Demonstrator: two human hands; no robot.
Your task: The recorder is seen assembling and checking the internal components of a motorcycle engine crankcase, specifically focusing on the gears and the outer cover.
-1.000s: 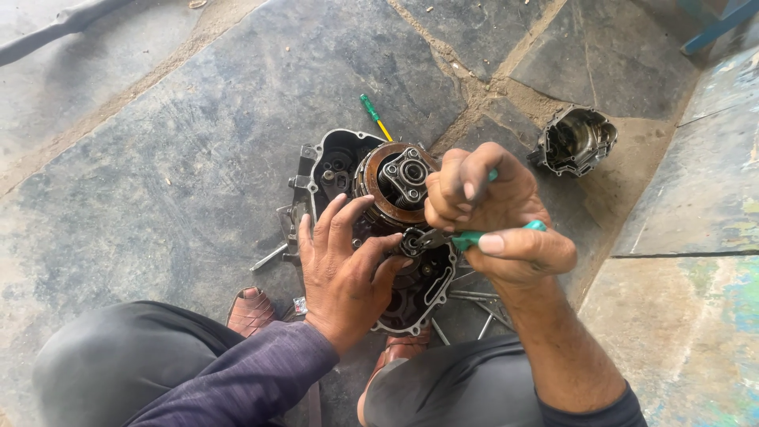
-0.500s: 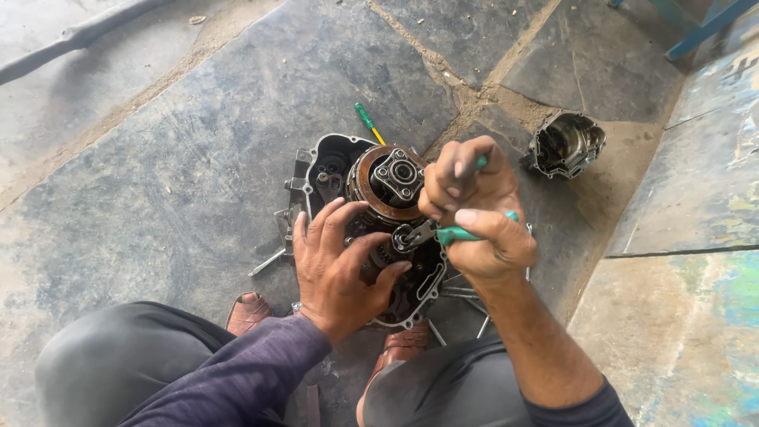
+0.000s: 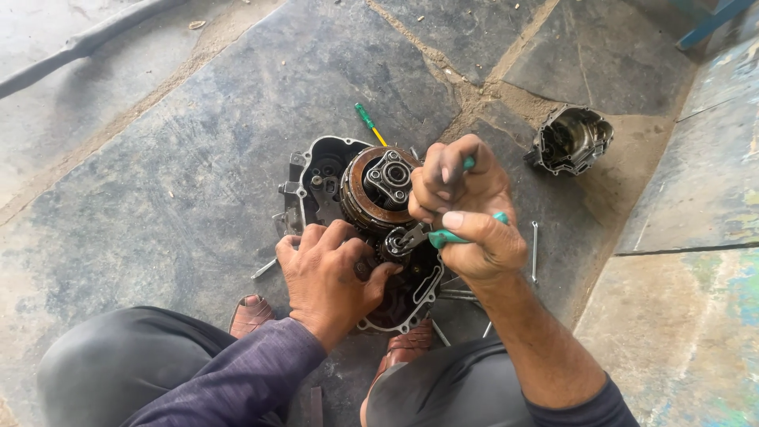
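Well into stripping an engine case (image 3: 316,170) lying open on the stone floor (image 3: 174,158), side cover (image 3: 571,140) already off and set well apart to the far right. Round clutch pack (image 3: 379,190) still seated in the middle of the case. Right hand (image 3: 466,213) clenched around green-handled pliers (image 3: 439,236), jaws biting a small part on the gear (image 3: 393,243) just near of the clutch. Left hand (image 3: 328,273) pressed flat on the case beside that gear, steadying, grasping nothing. Green screwdriver (image 3: 368,122) lying just beyond the case; loose bolts (image 3: 535,249) scattered to the right. Clutch and gear apparently still to come out.
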